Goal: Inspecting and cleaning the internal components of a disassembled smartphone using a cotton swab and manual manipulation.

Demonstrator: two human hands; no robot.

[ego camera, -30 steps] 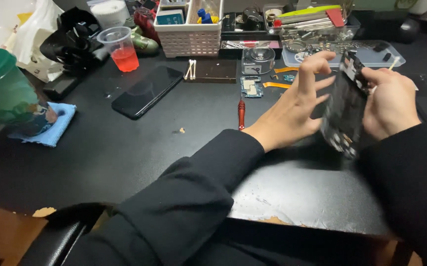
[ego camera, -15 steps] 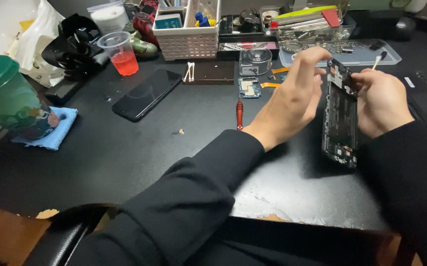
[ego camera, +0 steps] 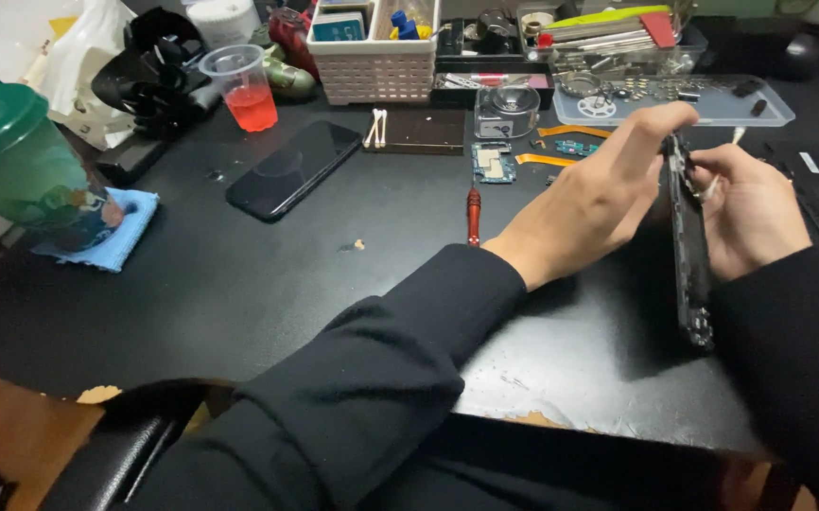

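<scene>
An opened black phone body (ego camera: 691,255) stands on edge above the black table (ego camera: 239,293), almost side-on to the camera. My left hand (ego camera: 599,203) pinches its top end with thumb and fingers. My right hand (ego camera: 755,213) is on its far side, fingers closed around a thin white swab (ego camera: 723,156) pressed against the phone's inside. Both arms wear black sleeves.
A black phone (ego camera: 294,168) lies screen-up at left centre. A red screwdriver (ego camera: 473,210), small circuit parts (ego camera: 495,163), orange flex cables (ego camera: 570,132), a clear parts tray (ego camera: 674,99), a white basket (ego camera: 376,57), a red-drink cup (ego camera: 244,85) and a green container (ego camera: 12,161) surround it.
The phone body has turned from showing its open inside to standing edge-on. Both hands stayed on it, and the view has shifted slightly downward.
</scene>
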